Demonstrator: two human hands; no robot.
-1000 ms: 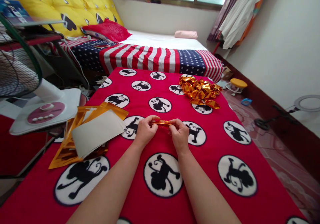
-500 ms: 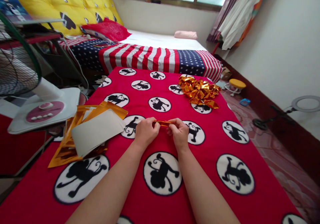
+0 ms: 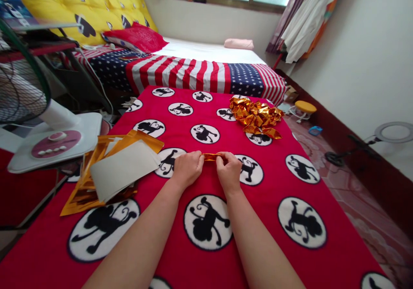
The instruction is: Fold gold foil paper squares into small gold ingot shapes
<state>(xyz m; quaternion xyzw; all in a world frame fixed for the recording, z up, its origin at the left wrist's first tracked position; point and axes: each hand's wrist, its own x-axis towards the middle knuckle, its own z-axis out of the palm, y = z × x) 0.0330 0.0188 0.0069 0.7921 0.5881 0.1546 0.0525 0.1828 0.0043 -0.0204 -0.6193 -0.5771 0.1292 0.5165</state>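
The left hand (image 3: 189,168) and right hand (image 3: 229,172) are gripping a narrow, shiny gold-foil strip (image 3: 211,157) between them over red monkey-print cloth (image 3: 206,182), seemingly mid-fold. Folded gold-foil pieces (image 3: 256,116) are lying heaped far right, apparently finished; flat gold-and-pale-grey paper sheets (image 3: 122,168) are waiting at left.

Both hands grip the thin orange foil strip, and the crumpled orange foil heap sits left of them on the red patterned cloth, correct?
No: the head view shows the crumpled orange foil heap beyond and right of the left hand and right hand, which do grip the thin orange foil strip.
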